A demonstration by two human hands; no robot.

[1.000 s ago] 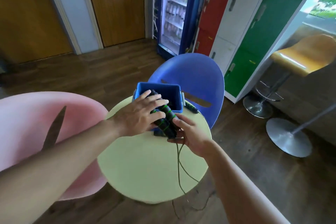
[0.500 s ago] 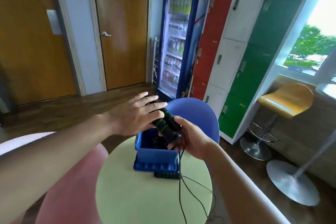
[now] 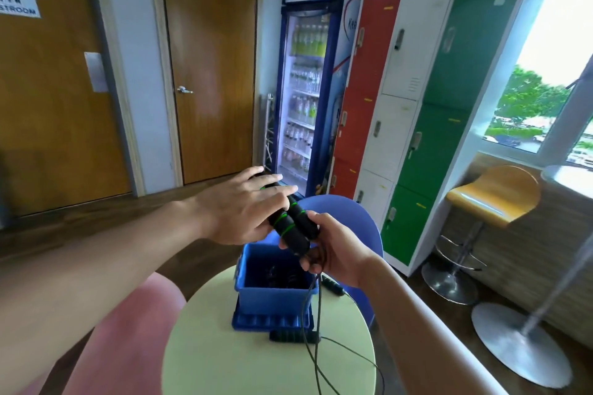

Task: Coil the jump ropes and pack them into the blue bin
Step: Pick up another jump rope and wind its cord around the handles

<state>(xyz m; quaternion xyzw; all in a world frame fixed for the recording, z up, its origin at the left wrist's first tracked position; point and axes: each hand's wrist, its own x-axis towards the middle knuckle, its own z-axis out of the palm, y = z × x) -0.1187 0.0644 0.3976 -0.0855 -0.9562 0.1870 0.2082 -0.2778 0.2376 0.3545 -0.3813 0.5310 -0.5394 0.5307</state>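
1. While we hold the jump rope handles (image 3: pixel 290 224) above the blue bin (image 3: pixel 272 285), their long axis runs diagonally, up-left to down-right.
2. Right hand (image 3: pixel 333 253) wraps the lower ends; left hand (image 3: pixel 240 212) fingers splayed over the upper ends.
3. Cord (image 3: pixel 316 353) hangs past the bin to the round table (image 3: pixel 224 362); drinks fridge (image 3: pixel 308 80) behind.

A single head-worn wide-angle view is aimed forward and slightly down, close over the round pale-green table (image 3: pixel 224 356), with the brown wooden doors (image 3: pixel 208 74) and glass-fronted drinks fridge (image 3: pixel 305 90) seen beyond.
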